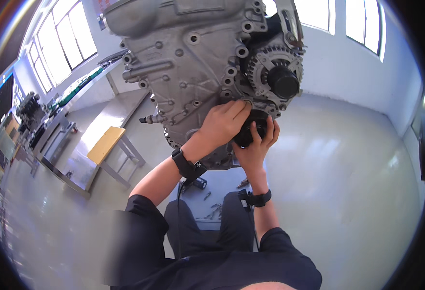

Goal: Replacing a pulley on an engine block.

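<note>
A large grey metal engine [183, 63] hangs in front of me, its cast cover dotted with bolt holes. On its right side is an alternator [275, 72] with a black round pulley. Below the alternator, a black round pulley-like part [244, 137] sits against the engine. My right hand [256, 145] grips this part from below and the right, fingers curled round its rim. My left hand [223, 123] reaches across from the left, fingers closed together at the part's upper edge. Whatever its fingertips hold is hidden.
Under the engine, a grey-blue surface [207, 193] by my knees bears a dark cylindrical piece [199, 183] and several small metal tools or parts [216, 210]. To the left stand a wooden-topped stool [106, 145] and a long metal workbench [89, 166]. Another engine [30, 106] is farther left.
</note>
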Motion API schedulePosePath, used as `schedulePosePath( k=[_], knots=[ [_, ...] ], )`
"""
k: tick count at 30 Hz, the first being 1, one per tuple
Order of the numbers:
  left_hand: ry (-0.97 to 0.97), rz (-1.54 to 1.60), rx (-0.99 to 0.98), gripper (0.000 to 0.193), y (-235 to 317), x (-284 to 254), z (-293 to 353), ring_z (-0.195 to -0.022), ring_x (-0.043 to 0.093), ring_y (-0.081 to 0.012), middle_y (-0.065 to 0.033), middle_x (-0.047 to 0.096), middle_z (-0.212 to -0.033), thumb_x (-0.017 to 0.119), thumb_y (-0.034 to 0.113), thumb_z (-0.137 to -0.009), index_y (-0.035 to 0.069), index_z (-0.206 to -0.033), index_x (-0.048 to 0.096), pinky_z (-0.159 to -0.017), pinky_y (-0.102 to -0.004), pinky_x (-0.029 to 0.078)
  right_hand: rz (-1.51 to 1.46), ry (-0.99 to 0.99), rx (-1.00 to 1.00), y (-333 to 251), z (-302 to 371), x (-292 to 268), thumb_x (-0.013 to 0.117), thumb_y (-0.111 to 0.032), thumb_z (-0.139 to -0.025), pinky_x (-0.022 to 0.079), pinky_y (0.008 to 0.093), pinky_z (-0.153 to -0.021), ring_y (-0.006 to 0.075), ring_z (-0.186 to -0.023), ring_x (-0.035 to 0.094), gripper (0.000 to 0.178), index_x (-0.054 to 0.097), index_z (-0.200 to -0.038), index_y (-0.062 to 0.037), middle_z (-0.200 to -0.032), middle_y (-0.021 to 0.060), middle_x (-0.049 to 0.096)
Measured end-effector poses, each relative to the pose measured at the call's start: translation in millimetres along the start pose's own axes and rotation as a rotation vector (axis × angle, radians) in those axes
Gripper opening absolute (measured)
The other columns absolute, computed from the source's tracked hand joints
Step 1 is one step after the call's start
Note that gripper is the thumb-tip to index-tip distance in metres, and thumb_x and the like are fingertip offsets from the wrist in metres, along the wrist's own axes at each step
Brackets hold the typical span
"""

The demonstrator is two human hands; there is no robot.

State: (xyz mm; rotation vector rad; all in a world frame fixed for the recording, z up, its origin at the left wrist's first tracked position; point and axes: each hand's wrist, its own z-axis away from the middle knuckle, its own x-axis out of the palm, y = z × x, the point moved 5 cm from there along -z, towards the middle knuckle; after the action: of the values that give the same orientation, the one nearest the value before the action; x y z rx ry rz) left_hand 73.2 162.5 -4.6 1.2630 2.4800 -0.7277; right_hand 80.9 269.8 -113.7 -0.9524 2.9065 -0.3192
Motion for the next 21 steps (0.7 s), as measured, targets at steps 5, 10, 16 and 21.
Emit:
schedulePosePath(
  k=[5,10,16,21],
  knots=[
    [-0.120,-0.154,-0.026,0.028,7,-11,-6,-0.079,0.063,-0.0227,-0.0060,0.059,-0.093,0.067,0.013,-0.075,0.004,-0.101,0.061,-0.062,-0.0297,0.056,0.066,0.009,-0.014,-7,2,-3,0.087,-0.018,-0.062,0.031,0.0653,-0.105,0.0511,-0.136,0.023,0.085,0.045,-0.135,-0.0172,-0.151,0.0241,0.025],
    [-0.333,-0.503,-0.118,0.038,12,0,-4,-0.069,0.061,-0.0207,-0.0078,0.053,-0.087,0.070,0.018,-0.072,0.004,-0.104,0.055,-0.044,-0.0289,0.053,0.075,-0.010,-0.042,-11,3,0,0.087,-0.022,-0.066,0.028,0.0646,-0.107,0.0496,-0.139,0.018,0.089,0.038,-0.140,-0.0173,-0.153,0.0223,0.020],
    [-0.597,-0.819,-0.100,0.045,21,17,-12,-0.065,0.060,-0.0198,-0.0109,0.053,-0.079,0.072,0.023,-0.068,0.002,-0.104,0.055,-0.040,-0.0270,0.049,0.069,-0.002,-0.020,-3,6,5,0.088,-0.024,-0.067,0.026,0.0658,-0.106,0.0489,-0.139,0.018,0.087,0.038,-0.139,-0.0171,-0.154,0.0218,0.017],
    [-0.575,-0.459,0.050,0.022,10,27,-27,-0.062,0.064,-0.0228,-0.0102,0.061,-0.071,0.070,0.021,-0.069,0.003,-0.081,0.066,-0.046,-0.0315,0.052,0.070,-0.047,-0.043,-7,0,3,0.085,-0.020,-0.073,0.019,0.0617,-0.111,0.0453,-0.142,0.012,0.086,0.034,-0.141,-0.0118,-0.154,0.0224,0.010]
  ],
)
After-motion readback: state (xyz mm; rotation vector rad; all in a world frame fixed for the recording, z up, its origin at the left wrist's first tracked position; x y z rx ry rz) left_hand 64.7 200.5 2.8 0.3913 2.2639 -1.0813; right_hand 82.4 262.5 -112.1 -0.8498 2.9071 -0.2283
